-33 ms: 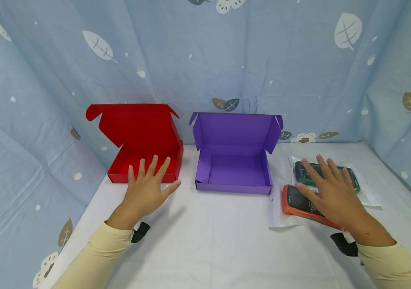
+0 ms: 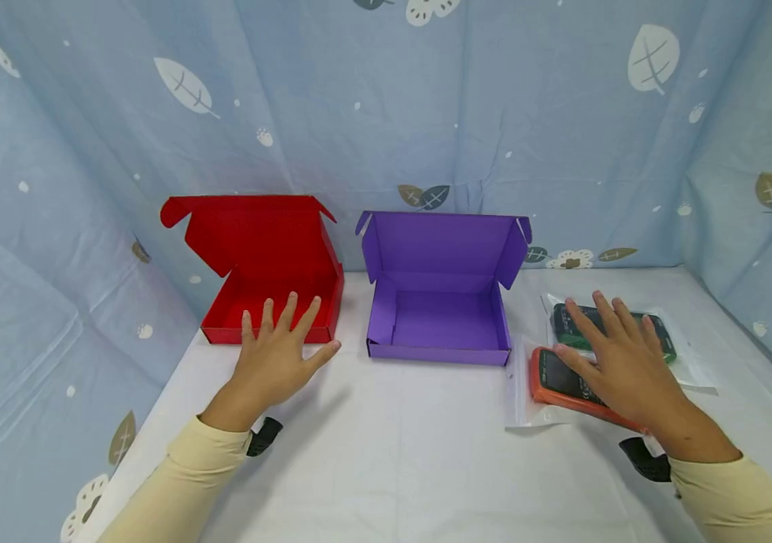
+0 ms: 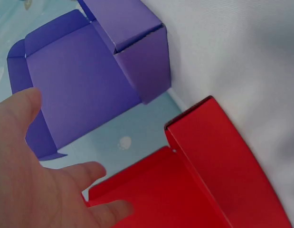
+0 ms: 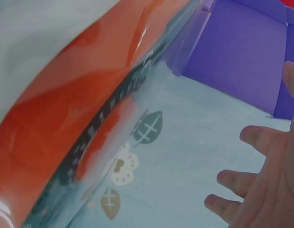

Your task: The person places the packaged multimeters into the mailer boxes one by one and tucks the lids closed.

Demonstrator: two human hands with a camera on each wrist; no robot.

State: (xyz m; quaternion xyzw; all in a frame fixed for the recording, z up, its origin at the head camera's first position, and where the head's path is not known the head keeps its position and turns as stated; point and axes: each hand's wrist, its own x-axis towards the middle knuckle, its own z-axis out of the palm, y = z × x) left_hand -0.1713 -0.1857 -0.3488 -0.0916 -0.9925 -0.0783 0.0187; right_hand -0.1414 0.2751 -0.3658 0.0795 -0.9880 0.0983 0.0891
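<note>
Left hand point(image 2: 274, 369): spread wide by the red box point(image 2: 269, 264); right hand point(image 2: 630, 373) (also wide) hangs over orange meter point(image 2: 565, 375) and green meter point(image 2: 565, 326), bagged.

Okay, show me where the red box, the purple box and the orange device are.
Red box point(image 2: 268, 247): head view, inside of its raised lid.
Purple box point(image 2: 447, 311): head view, its inside floor.
Orange device point(image 2: 568, 376): head view, its dark face.
</note>
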